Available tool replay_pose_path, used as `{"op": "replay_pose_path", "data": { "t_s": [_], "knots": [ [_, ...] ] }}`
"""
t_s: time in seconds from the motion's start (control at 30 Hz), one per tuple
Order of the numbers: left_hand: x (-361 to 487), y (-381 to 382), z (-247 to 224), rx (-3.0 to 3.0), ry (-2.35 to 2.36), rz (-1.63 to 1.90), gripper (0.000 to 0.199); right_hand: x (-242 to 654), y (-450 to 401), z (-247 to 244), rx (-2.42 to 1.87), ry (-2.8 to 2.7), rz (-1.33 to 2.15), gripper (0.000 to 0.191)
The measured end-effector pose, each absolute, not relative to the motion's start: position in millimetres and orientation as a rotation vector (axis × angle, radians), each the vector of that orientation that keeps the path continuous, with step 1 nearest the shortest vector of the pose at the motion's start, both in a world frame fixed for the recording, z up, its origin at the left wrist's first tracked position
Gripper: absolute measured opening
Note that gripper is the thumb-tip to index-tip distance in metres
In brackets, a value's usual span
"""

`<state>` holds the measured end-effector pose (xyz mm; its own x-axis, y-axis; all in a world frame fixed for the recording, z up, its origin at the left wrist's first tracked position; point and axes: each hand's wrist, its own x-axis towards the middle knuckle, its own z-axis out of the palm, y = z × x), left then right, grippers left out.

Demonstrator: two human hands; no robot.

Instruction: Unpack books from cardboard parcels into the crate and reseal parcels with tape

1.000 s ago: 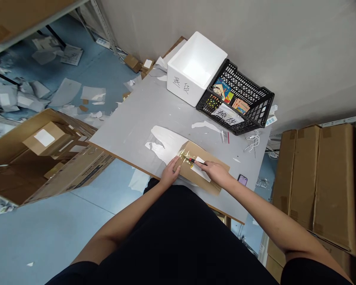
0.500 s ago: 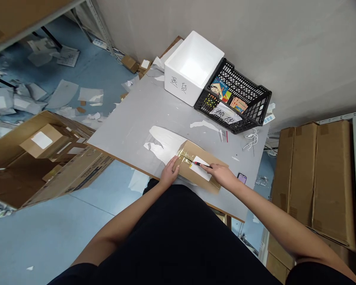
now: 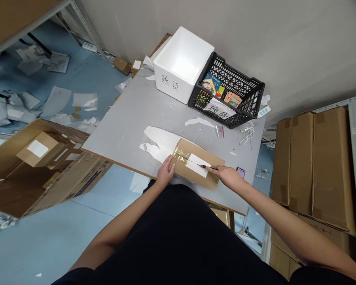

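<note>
A brown cardboard box (image 3: 180,168) with shiny tape and a white label (image 3: 192,165) lies on the grey table (image 3: 121,126). My left hand (image 3: 165,171) rests against the box's left end, its fingers laid along the edge. A thin red and black cutter (image 3: 206,166) is gripped in my right hand (image 3: 230,176), its blade over the label along the middle of the box top. Under the box's left end lies a white sheet (image 3: 158,138) with torn edges.
Behind are a white foam box (image 3: 180,67) and a black crate (image 3: 225,93) holding booklets. A phone (image 3: 241,172) lies at the right edge. An open carton (image 3: 86,174) with small boxes stands at left; tall cartons (image 3: 332,170) stand at right.
My right hand has drawn the cutter to the right along the box top, away from the taped left end. My left hand stays at the left end. The view has shifted slightly.
</note>
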<state>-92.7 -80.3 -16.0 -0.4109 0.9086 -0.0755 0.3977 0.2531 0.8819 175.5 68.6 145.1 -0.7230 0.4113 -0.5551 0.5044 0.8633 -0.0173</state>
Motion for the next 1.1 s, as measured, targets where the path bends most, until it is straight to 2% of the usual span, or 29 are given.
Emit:
{"op": "replay_pose_path", "data": {
  "t_s": [0.6, 0.9, 1.1],
  "knots": [
    [-89, -80, -14, 1.147, 1.997, 1.085, 0.052, 305, 42, 145, 0.907, 2.417, -0.195, 0.082],
    [-88, -82, -13, 1.131, 2.023, 1.034, 0.054, 329, 28, 131, 0.986, 2.458, -0.228, 0.076],
    [-88, -81, -13, 1.152, 2.015, 1.033, 0.054, 349, 16, 122, 1.059, 2.511, -0.236, 0.080]
  ]
}}
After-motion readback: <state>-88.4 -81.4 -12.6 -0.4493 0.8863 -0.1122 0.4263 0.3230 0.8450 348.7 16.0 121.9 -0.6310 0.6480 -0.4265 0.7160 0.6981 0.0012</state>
